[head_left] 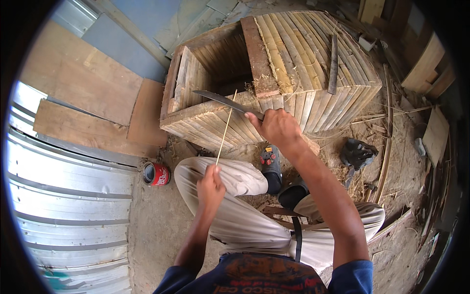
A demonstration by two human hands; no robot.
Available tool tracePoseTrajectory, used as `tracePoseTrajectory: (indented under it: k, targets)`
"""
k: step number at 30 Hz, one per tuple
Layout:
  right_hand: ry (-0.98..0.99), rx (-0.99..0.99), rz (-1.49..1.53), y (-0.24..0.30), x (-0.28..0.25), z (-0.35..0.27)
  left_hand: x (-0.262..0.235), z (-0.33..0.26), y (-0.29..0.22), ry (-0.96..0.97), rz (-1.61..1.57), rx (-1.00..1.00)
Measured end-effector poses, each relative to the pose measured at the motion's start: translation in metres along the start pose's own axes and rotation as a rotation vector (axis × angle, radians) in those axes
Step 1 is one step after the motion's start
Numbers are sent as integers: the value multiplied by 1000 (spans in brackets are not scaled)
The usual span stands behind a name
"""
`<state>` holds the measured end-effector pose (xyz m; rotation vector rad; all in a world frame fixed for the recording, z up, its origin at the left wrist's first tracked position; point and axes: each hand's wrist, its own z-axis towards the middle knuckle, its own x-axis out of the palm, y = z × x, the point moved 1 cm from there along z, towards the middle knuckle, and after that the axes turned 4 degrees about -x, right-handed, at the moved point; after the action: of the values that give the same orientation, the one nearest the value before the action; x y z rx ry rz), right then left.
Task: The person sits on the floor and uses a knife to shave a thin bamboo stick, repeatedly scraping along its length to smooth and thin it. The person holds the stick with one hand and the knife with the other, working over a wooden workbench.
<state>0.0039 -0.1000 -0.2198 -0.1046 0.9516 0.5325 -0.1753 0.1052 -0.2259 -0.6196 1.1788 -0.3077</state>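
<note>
My right hand [280, 128] is closed round the handle of a long curved knife [220, 99], its dark blade pointing left. In my left hand [211, 187] the lower end of a thin bamboo strip [224, 134] is gripped. The strip slants up and slightly right, and its upper end crosses the blade. Whether the edge cuts into it I cannot tell. Behind both stands a large box of bamboo slats [308, 54], with an opening at its left part and a brown board [259, 59] across the top beside the opening.
A red can [156, 174] stands on the floor to my left, near a corrugated metal sheet [73, 196]. Plywood boards [83, 83] lie at the far left. A black bag-like bundle [359, 153] and long wood strips [387, 142] lie on the right. A flat dark blade-like strip [334, 63] rests on the box.
</note>
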Motion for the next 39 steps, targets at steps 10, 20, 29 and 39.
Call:
tracePoseTrajectory:
  k: [10,20,29,39]
  targets:
    - [420,418,663,-6,-37,2,-47,-54,37,-34,-419,-210]
    - [2,820,1424,-24,-104,-57,39,-57,-68,353,-890,-208]
    - [-230,918,1579,-60,-119,-96,52,-79,-83,572,-810,-210]
    - [-430,1094,1552,-98,-117,-155,70,-94,-114,759,-639,-142]
